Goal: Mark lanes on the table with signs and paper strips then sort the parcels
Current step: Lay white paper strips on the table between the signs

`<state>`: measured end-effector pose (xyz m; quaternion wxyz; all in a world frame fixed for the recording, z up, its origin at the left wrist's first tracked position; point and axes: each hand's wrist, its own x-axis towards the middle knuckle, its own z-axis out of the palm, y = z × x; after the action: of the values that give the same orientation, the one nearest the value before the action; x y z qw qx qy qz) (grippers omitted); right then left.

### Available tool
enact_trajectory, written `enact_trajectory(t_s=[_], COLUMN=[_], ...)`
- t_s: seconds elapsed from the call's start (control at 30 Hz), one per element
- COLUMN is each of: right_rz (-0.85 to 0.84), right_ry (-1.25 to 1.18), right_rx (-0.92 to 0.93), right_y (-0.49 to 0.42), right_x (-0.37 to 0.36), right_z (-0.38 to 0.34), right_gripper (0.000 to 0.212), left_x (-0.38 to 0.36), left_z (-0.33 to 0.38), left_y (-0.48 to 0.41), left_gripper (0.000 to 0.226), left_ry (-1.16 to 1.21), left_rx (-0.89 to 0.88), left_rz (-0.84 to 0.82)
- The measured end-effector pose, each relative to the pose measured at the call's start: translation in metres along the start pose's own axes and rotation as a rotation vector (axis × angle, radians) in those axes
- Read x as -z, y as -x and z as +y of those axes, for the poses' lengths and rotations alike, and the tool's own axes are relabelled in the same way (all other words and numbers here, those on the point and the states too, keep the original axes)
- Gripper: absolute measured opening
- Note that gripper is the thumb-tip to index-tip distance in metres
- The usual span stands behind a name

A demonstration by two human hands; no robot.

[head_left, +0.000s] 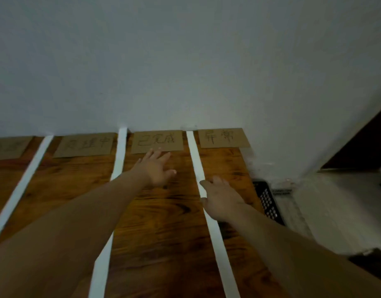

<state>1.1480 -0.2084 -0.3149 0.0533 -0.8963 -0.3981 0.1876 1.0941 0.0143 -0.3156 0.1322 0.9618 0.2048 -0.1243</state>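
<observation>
Several brown cardboard signs with handwritten characters lie along the far edge of the wooden table (163, 211): one at the far left (7, 147), a second (84, 145), a third (157, 141) and a fourth at the right (224, 137). Three white paper strips run from the wall toward me: left (19, 190), middle (118, 155) and right (196, 160). My left hand (155, 168) reaches with spread fingers just below the third sign, holding nothing. My right hand (221, 201) lies flat on the right strip, fingers straight. No parcels are in view.
A grey wall (185, 61) rises directly behind the signs. A black perforated crate (267, 201) stands on the floor past the table's right edge. A dark doorway (361, 147) opens at the far right.
</observation>
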Motion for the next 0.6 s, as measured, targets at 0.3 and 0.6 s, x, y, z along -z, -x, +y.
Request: enact_trajectory(t_s=[0.3,0.6], right_rz=[0.034,0.099], right_ry=[0.071,0.165], right_rx=[0.107,0.296], right_y=[-0.003,0.024], right_x=[0.06,0.044], right_z=[-0.121,-0.36], right_gripper=[0.058,0.061], left_x=[0.066,0.096], left_z=[-0.099,-0.281], left_y=[0.115,0.323], left_gripper=[0.077,0.077], left_ry=[0.009,0.085], left_rx=[0.103,0.339], left_rz=[0.165,0.278])
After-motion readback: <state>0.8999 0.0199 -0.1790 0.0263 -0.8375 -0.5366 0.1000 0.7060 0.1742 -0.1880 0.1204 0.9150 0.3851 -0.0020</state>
